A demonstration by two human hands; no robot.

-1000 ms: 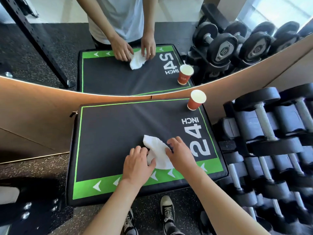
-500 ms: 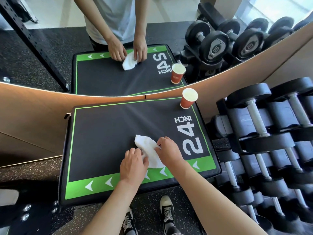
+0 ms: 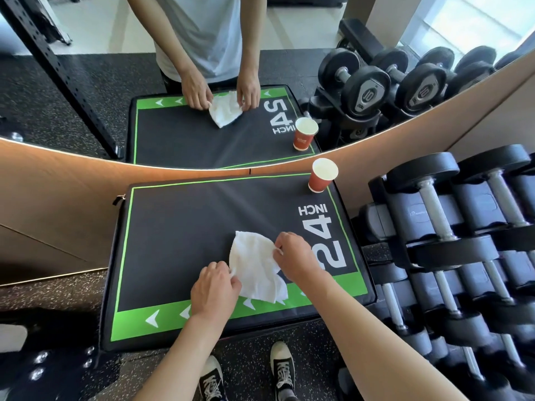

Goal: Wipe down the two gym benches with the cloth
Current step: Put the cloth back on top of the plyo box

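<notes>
A black padded bench top [image 3: 179, 241] with green borders and a white "24 INCH" print stands in front of me against a mirror. A white cloth [image 3: 254, 267] lies spread on its near right part. My left hand [image 3: 215, 287] pinches the cloth's left edge. My right hand [image 3: 295, 256] pinches its right edge beside the "24" print. The cloth is pulled open between both hands. Only this one bench shows, apart from its reflection.
A red paper cup [image 3: 321, 176] stands on the bench's far right corner. A rack of black dumbbells [image 3: 451, 235] fills the right side. The mirror [image 3: 202, 82] behind reflects the bench and me. My shoes [image 3: 282, 369] are on the speckled floor below.
The cloth was bunched under my hands before; now it is spread wider, with my hands moved apart to its two edges.
</notes>
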